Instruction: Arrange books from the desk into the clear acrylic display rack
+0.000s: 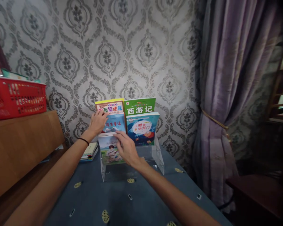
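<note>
A clear acrylic tiered stand (160, 153) holds several picture books in two columns. My left hand (99, 121) lies at the left column's upper part, its fingers over the upper left edge of a blue book (115, 125). Just behind it stands a book with coloured characters on its cover (116, 108). My right hand (128, 150) reaches across the front book (108, 152), which shows a seated figure in a landscape. Its fingertips touch that book's top edge, thumb and fingers apart. In the right column, a blue fish book (144, 130) stands before a green book (141, 105).
The stand rests on a dark blue patterned tablecloth (91, 191) close to the wallpapered wall. Left of it lies a small stack of books (90, 151). A red plastic basket (19, 97) sits on a wooden piece of furniture (25, 141). A tied purple curtain (221, 94) hangs to the right.
</note>
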`<state>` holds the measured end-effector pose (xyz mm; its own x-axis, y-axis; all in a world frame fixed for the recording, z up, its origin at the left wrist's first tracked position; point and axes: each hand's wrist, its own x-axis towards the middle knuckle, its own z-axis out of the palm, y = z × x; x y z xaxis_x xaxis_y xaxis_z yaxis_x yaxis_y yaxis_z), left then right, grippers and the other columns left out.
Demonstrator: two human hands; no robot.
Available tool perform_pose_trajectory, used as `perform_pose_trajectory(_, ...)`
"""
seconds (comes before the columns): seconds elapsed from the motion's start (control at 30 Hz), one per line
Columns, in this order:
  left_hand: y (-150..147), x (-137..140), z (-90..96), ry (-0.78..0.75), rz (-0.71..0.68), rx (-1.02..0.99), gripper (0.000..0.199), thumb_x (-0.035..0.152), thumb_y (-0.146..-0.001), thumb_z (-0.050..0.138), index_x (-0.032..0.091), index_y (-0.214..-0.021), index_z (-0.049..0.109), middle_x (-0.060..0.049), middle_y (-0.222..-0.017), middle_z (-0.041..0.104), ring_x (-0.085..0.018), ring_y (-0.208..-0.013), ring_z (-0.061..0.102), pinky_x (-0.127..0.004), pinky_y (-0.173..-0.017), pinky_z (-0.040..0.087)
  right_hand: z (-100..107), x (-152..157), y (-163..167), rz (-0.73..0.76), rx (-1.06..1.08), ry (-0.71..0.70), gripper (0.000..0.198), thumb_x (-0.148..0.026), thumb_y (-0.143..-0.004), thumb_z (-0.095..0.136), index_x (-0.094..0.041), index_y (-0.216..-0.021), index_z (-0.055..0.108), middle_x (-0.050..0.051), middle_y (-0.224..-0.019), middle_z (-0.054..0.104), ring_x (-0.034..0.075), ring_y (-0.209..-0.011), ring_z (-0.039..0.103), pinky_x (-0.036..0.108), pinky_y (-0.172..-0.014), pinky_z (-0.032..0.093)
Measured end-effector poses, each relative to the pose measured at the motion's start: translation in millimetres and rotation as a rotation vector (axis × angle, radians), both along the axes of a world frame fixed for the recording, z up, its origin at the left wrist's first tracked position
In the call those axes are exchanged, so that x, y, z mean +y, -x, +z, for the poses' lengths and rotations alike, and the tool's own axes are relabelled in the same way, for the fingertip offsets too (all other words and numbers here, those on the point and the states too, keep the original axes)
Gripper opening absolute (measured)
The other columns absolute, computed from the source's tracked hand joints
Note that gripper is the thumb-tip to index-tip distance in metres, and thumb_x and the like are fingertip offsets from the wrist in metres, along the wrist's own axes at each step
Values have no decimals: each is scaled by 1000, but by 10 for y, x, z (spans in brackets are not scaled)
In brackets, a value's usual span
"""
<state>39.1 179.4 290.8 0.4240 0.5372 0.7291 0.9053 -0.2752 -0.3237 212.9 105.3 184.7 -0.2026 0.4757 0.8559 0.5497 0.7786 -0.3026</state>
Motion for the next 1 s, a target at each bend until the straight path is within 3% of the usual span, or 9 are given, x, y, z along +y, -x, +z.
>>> perform_pose_trajectory(0.17,13,18,-11,19,-41,-31,28,25,-97,50,21,-122,63,-14,-118,60,-31,-114,52,-45,-92,43,582,152,-32,-188,-393,-86,38,-9,-92,45,-10,-123,65,16,-133,62,28,-123,54,44,-105,44)
perform_pose_trajectory(0.3,33,33,-22,14,-62,-38,26,25,-98,49,22,-119,63,-14,-117,60,-32,-115,51,-45,-92,43,826,286,41,-291,-641,-115,30,-12,-94,48,-9,-114,70,18,-127,65,31,-128,47,49,-110,35)
perform_pose_trajectory(0.43,49,46,-35,0,-65,-21,26,24,-97,51,23,-121,62,-13,-117,60,-30,-115,51,-44,-92,43,923,383,89,-406,-741,-149,30,-14,-93,49,-14,-109,74,15,-125,66,35,-132,43,54,-114,26)
perform_pose_trajectory(0.7,105,59,-65,13,-87,-16,31,22,-96,51,21,-127,58,-12,-120,61,-29,-115,53,-43,-93,44,1013,413,83,-419,-801,-128,29,-15,-96,47,-13,-105,74,15,-123,67,33,-127,47,51,-109,33)
perform_pose_trajectory(1.0,505,172,-109,-34,-243,-387,29,16,-96,41,19,-117,62,-10,-115,63,-25,-111,57,-39,-99,47,1001,464,72,-415,-819,-99,27,-15,-95,48,-14,-103,74,15,-132,64,34,-129,45,51,-106,33)
